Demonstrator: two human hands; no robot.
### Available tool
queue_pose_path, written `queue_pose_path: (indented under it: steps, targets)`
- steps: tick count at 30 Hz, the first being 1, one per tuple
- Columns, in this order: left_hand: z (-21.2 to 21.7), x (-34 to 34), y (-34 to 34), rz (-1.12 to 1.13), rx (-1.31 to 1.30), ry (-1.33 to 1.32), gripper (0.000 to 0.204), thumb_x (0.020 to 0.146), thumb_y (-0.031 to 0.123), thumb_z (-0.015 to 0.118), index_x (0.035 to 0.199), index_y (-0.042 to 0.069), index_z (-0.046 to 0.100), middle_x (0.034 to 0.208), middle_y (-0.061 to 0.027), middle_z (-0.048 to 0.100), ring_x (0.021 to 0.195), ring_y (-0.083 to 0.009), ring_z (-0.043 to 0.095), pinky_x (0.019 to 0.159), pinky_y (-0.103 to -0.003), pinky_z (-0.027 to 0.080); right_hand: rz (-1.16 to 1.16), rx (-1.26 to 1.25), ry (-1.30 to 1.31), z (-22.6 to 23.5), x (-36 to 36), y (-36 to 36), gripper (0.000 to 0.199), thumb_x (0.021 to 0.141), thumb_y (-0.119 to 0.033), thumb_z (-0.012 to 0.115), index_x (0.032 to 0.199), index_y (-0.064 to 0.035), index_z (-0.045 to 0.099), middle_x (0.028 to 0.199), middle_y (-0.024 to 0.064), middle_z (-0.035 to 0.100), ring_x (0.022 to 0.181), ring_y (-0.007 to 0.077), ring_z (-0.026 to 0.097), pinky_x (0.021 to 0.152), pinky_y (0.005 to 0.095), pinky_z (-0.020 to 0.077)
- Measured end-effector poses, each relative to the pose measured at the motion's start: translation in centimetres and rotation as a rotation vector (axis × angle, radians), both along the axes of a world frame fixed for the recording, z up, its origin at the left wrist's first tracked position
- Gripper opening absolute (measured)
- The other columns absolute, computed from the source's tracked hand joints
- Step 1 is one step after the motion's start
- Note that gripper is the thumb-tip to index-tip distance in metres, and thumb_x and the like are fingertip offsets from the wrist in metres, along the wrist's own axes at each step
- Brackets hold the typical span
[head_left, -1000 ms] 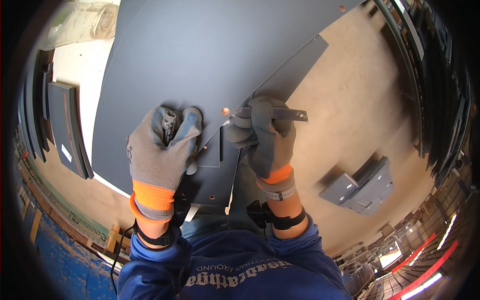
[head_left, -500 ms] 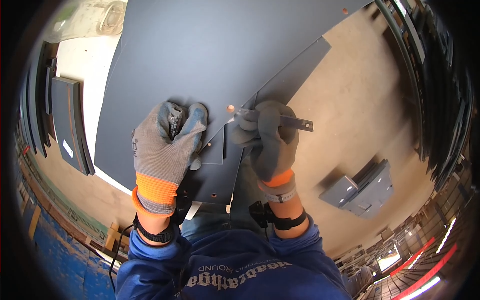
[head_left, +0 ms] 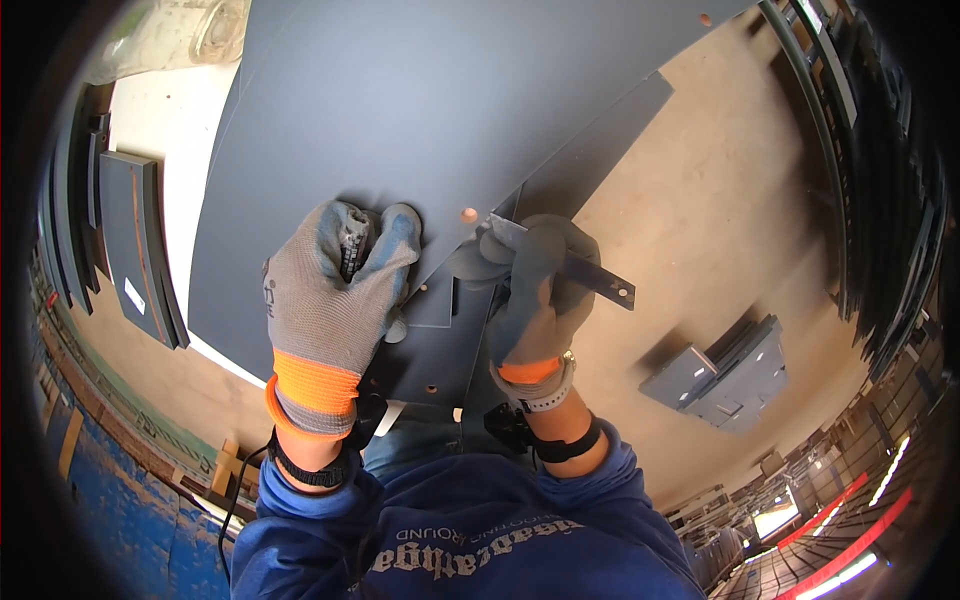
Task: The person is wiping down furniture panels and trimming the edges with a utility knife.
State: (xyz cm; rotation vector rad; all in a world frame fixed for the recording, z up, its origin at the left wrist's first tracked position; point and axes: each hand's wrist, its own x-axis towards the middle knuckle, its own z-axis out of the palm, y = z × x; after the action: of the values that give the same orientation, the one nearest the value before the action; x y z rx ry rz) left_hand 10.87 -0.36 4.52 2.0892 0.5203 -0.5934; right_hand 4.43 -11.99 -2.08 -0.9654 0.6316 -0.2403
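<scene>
My left hand [head_left: 335, 280], in a grey knit glove with an orange cuff, rests closed on the large dark grey panel [head_left: 380, 110]. Between its thumb and fingers shows a short piece with a ridged black-and-white pattern [head_left: 352, 248]; its kind is hard to make out. My right hand [head_left: 545, 285], gloved alike, grips a flat dark metal strip [head_left: 600, 280] with small holes at one end. The strip's other end shows beyond the fingers, by the panel's slanted edge. A second dark sheet [head_left: 600, 140] lies under that edge, and round holes mark the panel.
At the left, dark panels [head_left: 140, 250] lie stacked beside a white surface [head_left: 150, 110] bearing a clear plastic container [head_left: 215, 35]. More panels [head_left: 720, 375] sit on the floor at right. A tall row of dark sheets [head_left: 880, 180] lines the far right.
My right hand has shifted slightly left and turned, so the strip's holed end points lower right. My left hand stays nearly still on the panel.
</scene>
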Motion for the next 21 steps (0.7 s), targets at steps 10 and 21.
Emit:
queue_pose_path:
  steps: [10,21]
  targets:
    - [-0.43,-0.28,0.41,-0.083,0.049,-0.084,0.019,0.085,0.013,0.069,0.077,0.003,0.055,0.058,-0.0007,0.054,0.046,-0.0067,0.052,0.038,-0.022,0.039,0.019,-0.04,0.036,0.33,0.16,0.16,0.021,0.095,-0.014,0.055,0.106,0.0021,0.05,0.091,0.0119,0.062,0.079,0.0185,0.066,0.07,0.0301,0.0562]
    - [-0.62,-0.36,-0.21,0.087,-0.022,0.008,0.025,0.087,0.017,0.068,0.071,0.005,0.052,0.052,-0.0006,0.05,0.04,-0.0056,0.043,0.034,-0.022,0.033,-0.052,-0.082,0.014,0.1,0.38,0.53,0.021,0.095,-0.015,0.055,0.106,0.0027,0.05,0.089,0.0136,0.064,0.076,0.0189,0.066,0.071,0.0298,0.0556]
